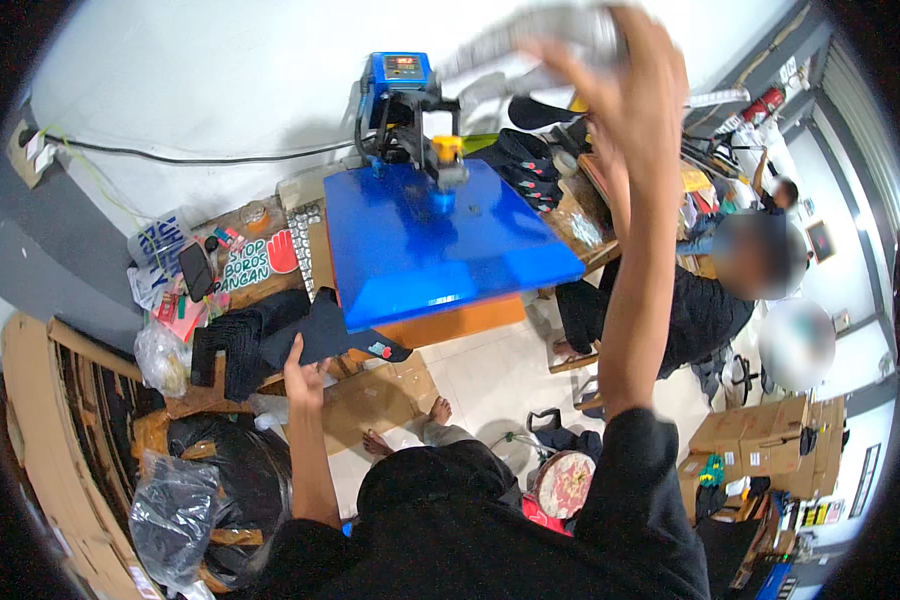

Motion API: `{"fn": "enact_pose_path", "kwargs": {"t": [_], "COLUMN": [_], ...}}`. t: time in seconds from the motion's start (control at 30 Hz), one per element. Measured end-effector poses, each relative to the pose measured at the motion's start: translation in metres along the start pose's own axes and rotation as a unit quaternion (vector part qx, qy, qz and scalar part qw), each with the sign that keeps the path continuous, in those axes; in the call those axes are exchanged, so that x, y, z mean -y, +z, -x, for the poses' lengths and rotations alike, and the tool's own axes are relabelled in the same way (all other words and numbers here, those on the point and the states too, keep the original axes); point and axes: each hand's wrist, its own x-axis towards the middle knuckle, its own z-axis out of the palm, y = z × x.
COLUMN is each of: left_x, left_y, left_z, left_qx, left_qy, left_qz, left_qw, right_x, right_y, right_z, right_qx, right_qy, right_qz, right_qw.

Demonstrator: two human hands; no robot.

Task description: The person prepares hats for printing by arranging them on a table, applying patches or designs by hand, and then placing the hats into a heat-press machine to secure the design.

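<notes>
My right hand (642, 85) is raised high, its fingers round the motion-blurred grey handle (560, 32) of a blue heat press (450, 230). The press's broad blue plate covers whatever lies beneath it. At the table's near left, my left hand (305, 378) pinches the edge of a dark cloth piece (328, 328), thumb on top and other fingers partly hidden. A small red and white print shows at the cloth's right end, just in front of the press. Beside it on the left lies a stack of similar dark cloth pieces (232, 345).
More printed dark pieces (525, 165) lie right of the press. A phone (197, 270), a sticker sheet (255, 262) and scraps crowd the left tabletop. Black plastic bags (235, 470) and cardboard (60, 450) stand at lower left. Another person (670, 320) sits close on the right.
</notes>
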Motion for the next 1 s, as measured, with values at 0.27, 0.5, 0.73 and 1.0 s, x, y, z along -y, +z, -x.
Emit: {"fn": "enact_pose_path", "kwargs": {"t": [0.27,0.5,0.73,1.0], "left_x": [0.005,-0.045,0.066,0.247], "left_y": [-0.078,-0.028,0.168,0.284], "left_z": [0.112,0.174,0.152,0.155], "left_qx": [-0.074,0.079,0.481,0.362], "left_qy": [0.108,-0.067,-0.052,-0.001], "left_qz": [-0.336,-0.557,-0.450,-0.407], "left_qw": [0.933,0.824,0.751,0.838], "right_x": [-0.063,-0.005,0.041,0.087], "right_y": [0.074,0.006,-0.180,-0.174], "right_z": [-0.139,0.029,0.316,0.462], "right_qx": [0.064,0.129,0.145,-0.010], "right_qy": [0.060,0.143,0.642,0.778], "right_qz": [0.003,-0.234,-0.190,-0.492], "right_qw": [0.996,0.953,0.729,0.391]}}
